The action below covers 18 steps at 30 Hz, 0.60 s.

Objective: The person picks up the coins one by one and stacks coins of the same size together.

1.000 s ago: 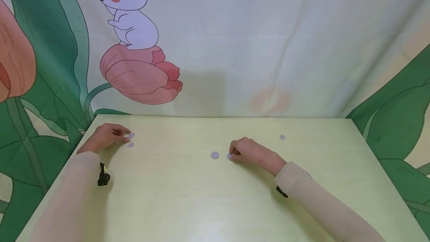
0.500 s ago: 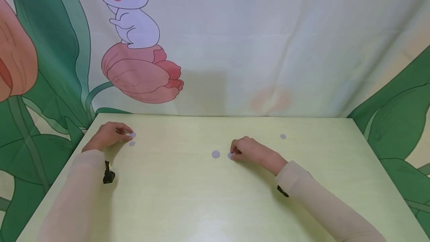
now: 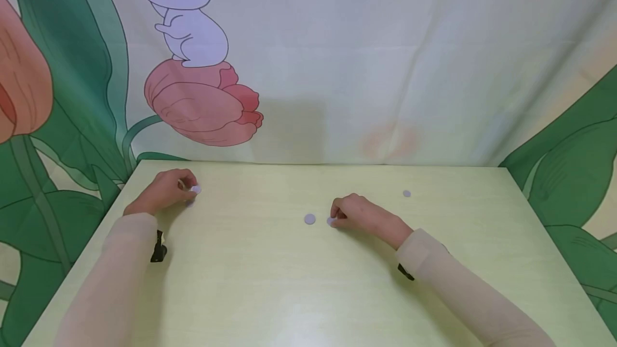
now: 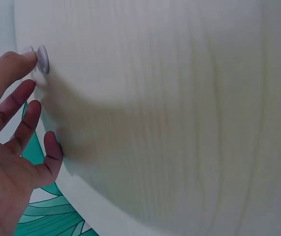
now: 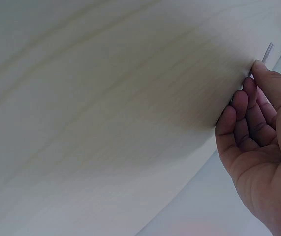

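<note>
My left hand point(image 3: 166, 191), at the far left of the table, pinches a small pale disc point(image 3: 195, 189) between thumb and fingers. A second disc point(image 3: 189, 203) lies on the table beside that thumb, partly covered by the hand; in the left wrist view this disc point(image 4: 43, 59) sits just past the thumb tip. Right of the table's middle, my right hand point(image 3: 359, 216) has thumb and index finger pinched on another pale disc point(image 3: 330, 221), mostly hidden under the fingertips. Just left of it lies a slightly larger-looking disc point(image 3: 310, 219), flat on the table.
One more pale disc point(image 3: 407, 193) lies toward the back right of the table. The pale wood-grain table point(image 3: 270, 283) ends at the back against a hanging cloth point(image 3: 337, 68) printed with flowers and a white animal. Small black devices point(image 3: 159, 248) are strapped at the wrists.
My left hand has shifted slightly right and away, bringing its disc away from the one beside the thumb. The right hand stays in place on its disc.
</note>
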Tool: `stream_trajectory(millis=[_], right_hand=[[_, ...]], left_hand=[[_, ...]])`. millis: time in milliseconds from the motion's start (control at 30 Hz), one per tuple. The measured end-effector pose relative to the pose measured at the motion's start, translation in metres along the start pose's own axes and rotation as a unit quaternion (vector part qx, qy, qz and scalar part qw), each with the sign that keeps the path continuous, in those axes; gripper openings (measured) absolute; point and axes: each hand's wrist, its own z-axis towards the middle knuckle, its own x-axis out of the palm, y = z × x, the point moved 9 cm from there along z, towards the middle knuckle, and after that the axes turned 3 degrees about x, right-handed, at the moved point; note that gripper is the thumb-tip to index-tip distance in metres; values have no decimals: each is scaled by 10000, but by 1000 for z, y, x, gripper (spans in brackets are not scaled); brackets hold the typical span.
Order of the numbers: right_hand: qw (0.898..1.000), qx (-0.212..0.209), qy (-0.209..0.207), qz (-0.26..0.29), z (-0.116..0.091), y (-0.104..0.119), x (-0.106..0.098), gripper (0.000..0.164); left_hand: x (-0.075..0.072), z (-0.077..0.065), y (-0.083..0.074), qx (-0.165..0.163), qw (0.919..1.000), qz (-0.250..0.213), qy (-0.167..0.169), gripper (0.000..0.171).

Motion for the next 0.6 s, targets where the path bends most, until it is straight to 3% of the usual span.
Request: stream_trajectory(millis=[600], right_hand=[[9998,-153,-78,-51,-1,1,-2,15]], left_hand=[[4,5,-6,34,9996,268,71,23]])
